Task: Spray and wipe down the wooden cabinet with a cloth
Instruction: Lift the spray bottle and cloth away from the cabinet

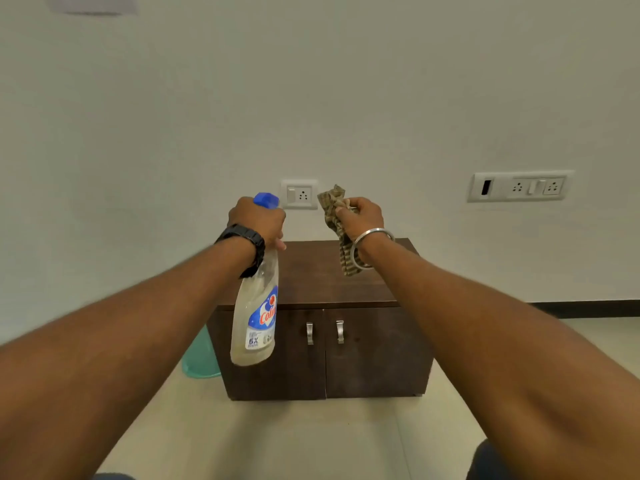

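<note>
A low dark wooden cabinet [311, 282] with two doors and metal handles stands against the wall. My left hand [256, 220] grips the neck of a clear spray bottle [254, 327] with a blue cap, held in the air over the cabinet's left front corner. My right hand [362, 216] holds a crumpled striped brown cloth [334, 206] above the cabinet top, one end hanging down past my wrist. Both arms are stretched forward.
A teal plastic bin [199, 362] sits on the floor left of the cabinet. A wall socket [299, 194] is behind my hands and a switch panel [519, 186] farther right. Pale tiled floor [294, 441] lies in front.
</note>
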